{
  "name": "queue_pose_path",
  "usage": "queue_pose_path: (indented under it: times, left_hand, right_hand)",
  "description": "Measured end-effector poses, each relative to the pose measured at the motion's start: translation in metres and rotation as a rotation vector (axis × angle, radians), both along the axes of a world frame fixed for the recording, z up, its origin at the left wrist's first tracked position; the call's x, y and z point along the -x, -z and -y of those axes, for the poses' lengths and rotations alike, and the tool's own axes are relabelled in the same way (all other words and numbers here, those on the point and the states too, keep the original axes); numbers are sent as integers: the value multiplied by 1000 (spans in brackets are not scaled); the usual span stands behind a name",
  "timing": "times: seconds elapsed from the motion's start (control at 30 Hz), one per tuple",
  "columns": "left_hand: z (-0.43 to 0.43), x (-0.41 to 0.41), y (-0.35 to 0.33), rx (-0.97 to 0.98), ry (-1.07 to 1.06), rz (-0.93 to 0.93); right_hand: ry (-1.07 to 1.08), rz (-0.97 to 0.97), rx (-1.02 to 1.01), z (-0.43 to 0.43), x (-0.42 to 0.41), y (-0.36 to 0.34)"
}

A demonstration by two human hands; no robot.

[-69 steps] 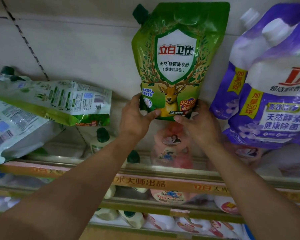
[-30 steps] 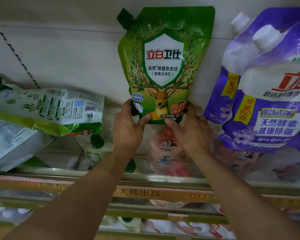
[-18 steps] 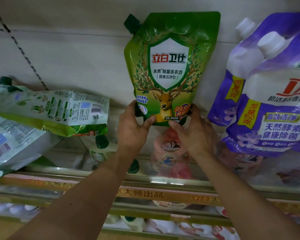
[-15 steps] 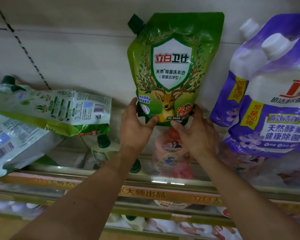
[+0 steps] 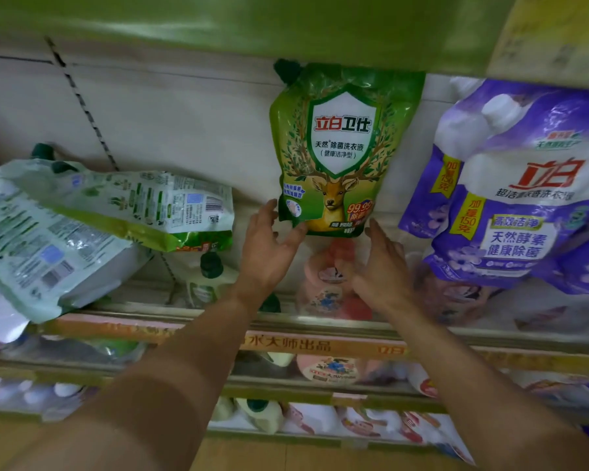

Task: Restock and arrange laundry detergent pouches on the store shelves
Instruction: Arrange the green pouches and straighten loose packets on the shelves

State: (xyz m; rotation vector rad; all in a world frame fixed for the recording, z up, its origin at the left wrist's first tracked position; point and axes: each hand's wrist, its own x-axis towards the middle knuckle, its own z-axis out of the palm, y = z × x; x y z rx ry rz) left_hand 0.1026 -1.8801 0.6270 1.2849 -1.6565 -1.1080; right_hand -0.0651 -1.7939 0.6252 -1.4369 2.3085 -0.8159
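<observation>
Two toppled green pouches found lying at far left, back labels up, one overlapping the other. Found left hand with fingers straight and spread, thumb at the lower left corner of the green deer pouch, gripping nothing. Saw that pouch upright against the back wall, mid-shelf. Found right hand likewise slack-fingered and holding nothing, fingertips just beside the lower right corner. Noted purple pouches at right.

The green deer-and-shield pouch stands upright against the back wall, dark cap top-left, pale green pouches lying backs-up left, purple pouches upright right.
</observation>
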Motion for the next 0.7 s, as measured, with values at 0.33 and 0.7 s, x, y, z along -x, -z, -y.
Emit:
queue_pose_path:
  times: [0.33, 0.7]
  left_hand:
    - [-48, -40, -23, -231, 40, -122]
    - [-47, -101, -30, -203, -322, -126]
  right_hand:
    - [-76, 75, -145, -16, -25, -24]
    - [-229, 35, -145, -8, -102, -31]
